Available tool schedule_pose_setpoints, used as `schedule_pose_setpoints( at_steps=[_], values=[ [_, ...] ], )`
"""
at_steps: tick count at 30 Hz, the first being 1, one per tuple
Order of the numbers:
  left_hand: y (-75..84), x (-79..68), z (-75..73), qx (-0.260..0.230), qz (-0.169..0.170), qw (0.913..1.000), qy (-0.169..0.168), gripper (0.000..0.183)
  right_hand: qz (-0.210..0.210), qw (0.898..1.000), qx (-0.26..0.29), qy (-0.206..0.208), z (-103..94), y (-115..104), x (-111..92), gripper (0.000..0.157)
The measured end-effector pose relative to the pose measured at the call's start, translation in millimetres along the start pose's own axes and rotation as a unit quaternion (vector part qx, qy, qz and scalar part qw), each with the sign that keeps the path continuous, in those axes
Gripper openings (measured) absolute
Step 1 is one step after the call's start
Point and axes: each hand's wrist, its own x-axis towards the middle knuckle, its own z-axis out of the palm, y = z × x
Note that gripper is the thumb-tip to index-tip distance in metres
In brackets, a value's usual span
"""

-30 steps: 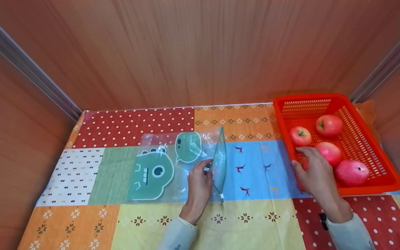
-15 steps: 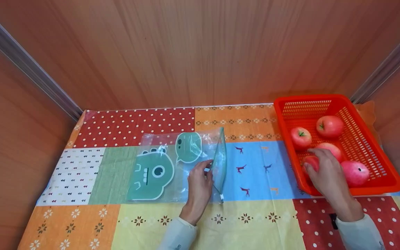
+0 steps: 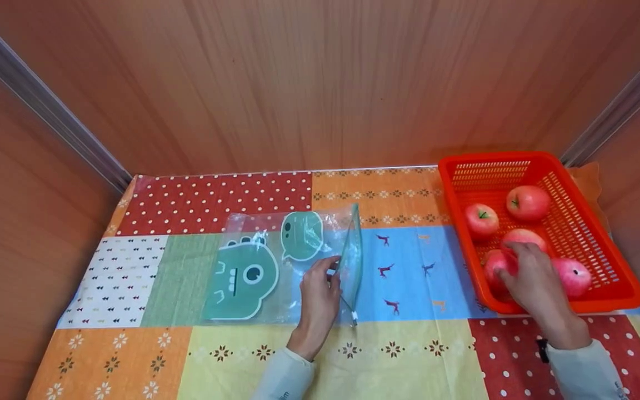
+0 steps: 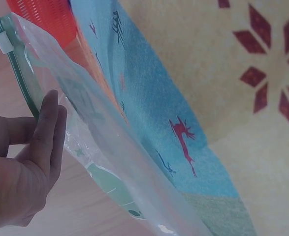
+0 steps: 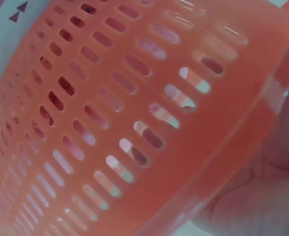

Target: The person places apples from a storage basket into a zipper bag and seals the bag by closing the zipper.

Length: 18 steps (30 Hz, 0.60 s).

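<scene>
A clear zip bag with green cartoon monsters lies in the middle of the cloth, its green-edged mouth toward the right. My left hand pinches that mouth between thumb and fingers; the left wrist view also shows the white slider just beyond the fingers. Inside the red basket, my right hand reaches over the fruit, its thumb at the front-left apple and its fingers over the middle apple. A speckled pink fruit with a dark spot is partly behind this hand. Basket wall hides most of it in the right wrist view.
The perforated red basket stands at the right of the table. Farther back in it lie a small apple and a larger apple. Wooden panels close off the back and both sides.
My right hand has moved rightward from the basket's left rim to over the fruit, uncovering more of the front-left apple. The left hand and bag have stayed put.
</scene>
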Motion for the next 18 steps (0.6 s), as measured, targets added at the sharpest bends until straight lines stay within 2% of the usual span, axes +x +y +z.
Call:
schedule_pose_setpoints(
  at_steps=[5, 7, 14, 18],
  values=[
    [-0.2, -0.1, -0.3, 0.0, -0.001, 1.0, 0.001, 0.032, -0.042, 0.999, -0.021, 0.013, 2.3, 6.3, 0.5, 0.057],
    [-0.1, -0.1, -0.3, -0.001, 0.0, 1.0, 0.001, 0.032, -0.046, 0.999, -0.025, 0.011, 2.6, 7.8, 1.1, 0.055],
    [-1.3, -1.0, 0.3, 0.003, 0.004, 1.0, 0.003, 0.032, 0.018, 0.998, -0.007, -0.059, -1.6, 8.8, 1.8, 0.049],
    [-2.8, -0.7, 0.2, 0.0, 0.006, 1.0, 0.001, 0.033, 0.032, 0.996, -0.012, -0.081, -3.9, 9.5, 1.5, 0.051]
  ],
)
